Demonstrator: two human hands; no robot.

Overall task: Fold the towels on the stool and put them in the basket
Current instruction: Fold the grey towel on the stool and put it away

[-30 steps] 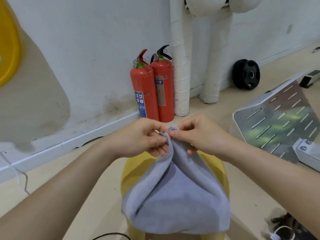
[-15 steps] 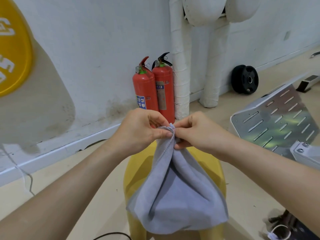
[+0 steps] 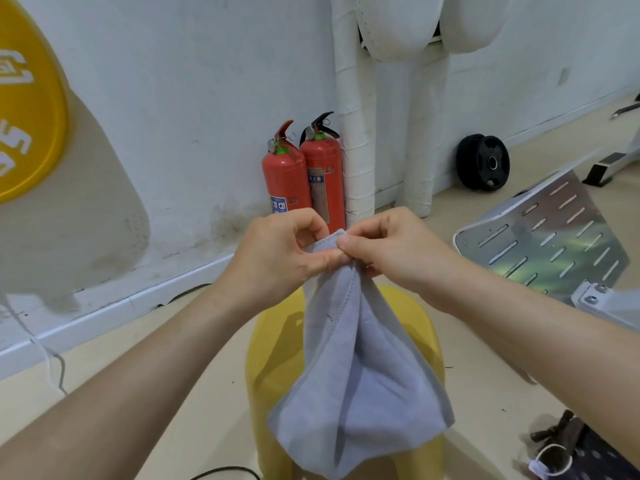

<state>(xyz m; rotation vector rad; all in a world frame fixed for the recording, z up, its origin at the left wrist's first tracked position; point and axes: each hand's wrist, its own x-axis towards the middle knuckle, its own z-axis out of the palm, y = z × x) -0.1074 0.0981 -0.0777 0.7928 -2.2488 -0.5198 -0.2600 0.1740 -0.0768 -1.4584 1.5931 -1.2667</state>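
My left hand [image 3: 277, 251] and right hand [image 3: 391, 247] each pinch the gathered top corners of the soft grey terry-cloth towel [image 3: 363, 393] between thumb and forefinger, the hands almost touching. The towel hangs in a limp pouch over the round yellow plastic stool [image 3: 273, 358]. It looks light, floppy and slightly fuzzy, so I judge the stitched hem corners the surest hold. The smooth, hard seat should serve for flattening it.

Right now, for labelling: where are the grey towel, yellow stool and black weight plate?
grey towel [image 3: 367, 393], head view, middle of the hanging cloth.
yellow stool [image 3: 277, 358], head view, bare seat left of towel.
black weight plate [image 3: 474, 161], head view, left of its hub.
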